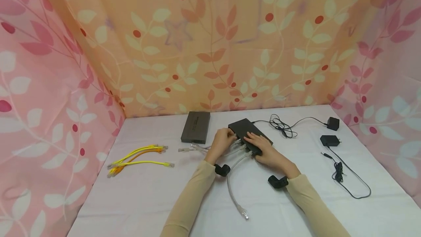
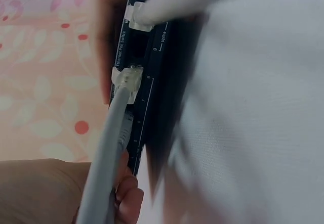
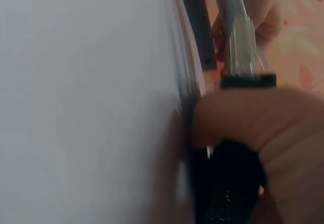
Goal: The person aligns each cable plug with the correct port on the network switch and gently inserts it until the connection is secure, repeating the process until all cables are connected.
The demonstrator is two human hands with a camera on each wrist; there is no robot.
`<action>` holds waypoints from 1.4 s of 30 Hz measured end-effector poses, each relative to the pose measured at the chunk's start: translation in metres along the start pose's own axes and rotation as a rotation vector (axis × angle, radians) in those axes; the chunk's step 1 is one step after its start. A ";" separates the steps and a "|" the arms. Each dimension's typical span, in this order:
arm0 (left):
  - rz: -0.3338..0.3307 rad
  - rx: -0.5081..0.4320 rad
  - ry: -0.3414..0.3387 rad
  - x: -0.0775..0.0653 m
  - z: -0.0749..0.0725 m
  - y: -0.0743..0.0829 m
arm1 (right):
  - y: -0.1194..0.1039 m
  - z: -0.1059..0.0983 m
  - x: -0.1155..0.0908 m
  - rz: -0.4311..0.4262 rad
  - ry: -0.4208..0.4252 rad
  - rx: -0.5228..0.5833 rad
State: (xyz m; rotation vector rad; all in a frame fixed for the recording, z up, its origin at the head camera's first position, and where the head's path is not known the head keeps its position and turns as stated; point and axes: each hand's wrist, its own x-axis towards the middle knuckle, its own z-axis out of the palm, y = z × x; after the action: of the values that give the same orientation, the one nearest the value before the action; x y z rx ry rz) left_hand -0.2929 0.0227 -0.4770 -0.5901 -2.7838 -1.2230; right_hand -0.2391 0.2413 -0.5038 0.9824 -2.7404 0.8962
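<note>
A black Ethernet switch sits at the table's middle, its port side toward me, with several pale grey network cables plugged in. My right hand grips its right end, fingers across the top and thumb along the end. At the left of the port row, my left hand pinches a network cable at its plug; the fingers partly hide that plug. In the left wrist view, one clear plug sits by the Uplink mark and another plug farther down the row. One grey cable trails toward me.
A second grey switch lies behind my left hand. Loose cable plugs lie near its front. Yellow cables and orange cables are at left. A power adapter and another adapter with cords lie at right.
</note>
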 end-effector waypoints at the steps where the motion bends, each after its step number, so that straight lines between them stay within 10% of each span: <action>1: -0.004 0.001 -0.009 0.001 0.000 0.001 | -0.001 -0.003 0.000 0.005 -0.023 0.018; 18: -0.035 0.227 -0.068 0.030 0.016 0.015 | 0.019 -0.020 -0.009 0.041 -0.039 0.100; 26: 0.073 0.416 -0.049 0.046 0.033 0.025 | 0.030 -0.025 -0.016 0.115 -0.002 0.049; 42: 0.111 0.481 -0.041 0.053 0.050 0.027 | 0.040 -0.032 -0.017 0.153 0.047 0.046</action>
State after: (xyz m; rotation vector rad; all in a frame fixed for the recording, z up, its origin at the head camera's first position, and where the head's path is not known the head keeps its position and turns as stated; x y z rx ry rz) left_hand -0.3274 0.0923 -0.4823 -0.7131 -2.8730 -0.4931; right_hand -0.2530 0.2935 -0.5027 0.7556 -2.7973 0.9954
